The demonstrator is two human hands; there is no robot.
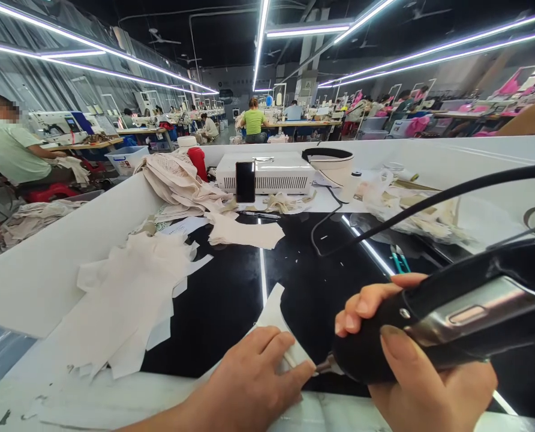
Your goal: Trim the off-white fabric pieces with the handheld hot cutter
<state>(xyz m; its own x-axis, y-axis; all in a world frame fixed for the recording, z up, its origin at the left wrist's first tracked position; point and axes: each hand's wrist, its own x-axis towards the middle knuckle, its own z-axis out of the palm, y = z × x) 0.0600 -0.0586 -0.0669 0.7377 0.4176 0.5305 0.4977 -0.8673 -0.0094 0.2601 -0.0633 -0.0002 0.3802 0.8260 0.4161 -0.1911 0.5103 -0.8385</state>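
Observation:
My right hand [429,372] is wrapped round a black corded handheld power tool [456,312] with a metal panel on its side. The tool's narrow metal tip [328,365] points left and meets the edge of a white fabric piece [274,306]. My left hand [258,375] grips that piece near the same edge, fingers bent over it and fingertips close to the metal tip. The fabric's curved upper end sticks out beyond my knuckles over the black table surface [218,312]. My left thumb and the underside of the fabric are hidden.
Cut fabric pieces [119,294] are piled at the left, with more fabric [182,186] behind. A phone [245,182] leans against a white vented box [289,174]. The tool's black cord [429,201] arches across the right. Teal-handled snips [400,259] lie there; white walls [69,258] border the table.

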